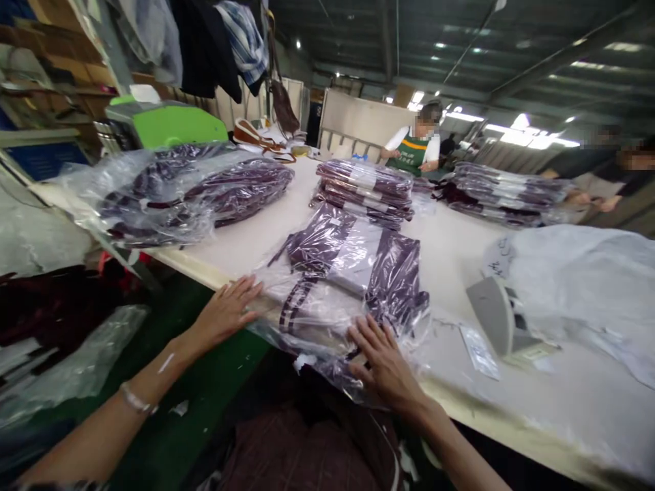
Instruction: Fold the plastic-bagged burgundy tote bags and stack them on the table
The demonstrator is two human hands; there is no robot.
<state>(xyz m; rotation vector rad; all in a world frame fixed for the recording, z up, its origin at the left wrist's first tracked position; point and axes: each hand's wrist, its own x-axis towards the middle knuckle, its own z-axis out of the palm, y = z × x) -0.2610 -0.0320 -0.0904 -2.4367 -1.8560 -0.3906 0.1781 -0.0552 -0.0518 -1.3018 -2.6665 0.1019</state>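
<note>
A folded dark purple garment in a clear plastic bag (327, 273) lies at the front edge of the table in front of me. Part of the bag hangs over the edge toward my lap. My left hand (230, 307) reaches to the bag's left side, fingers stretched out, at the table edge. On the bag's near right part rests my right hand (376, 354), with its fingers spread over the plastic. Neither hand grips anything. Just behind the bag stands a stack of bagged purple garments (366, 187).
Loosely bagged purple garments (250, 187) lie at the left of the table (512, 389). To the right are a grey tape dispenser (494, 314) and a large white plastic bag (588, 286). Another stack of bagged garments (506, 191) sits farther back, near co-workers. Clothes hang overhead at left.
</note>
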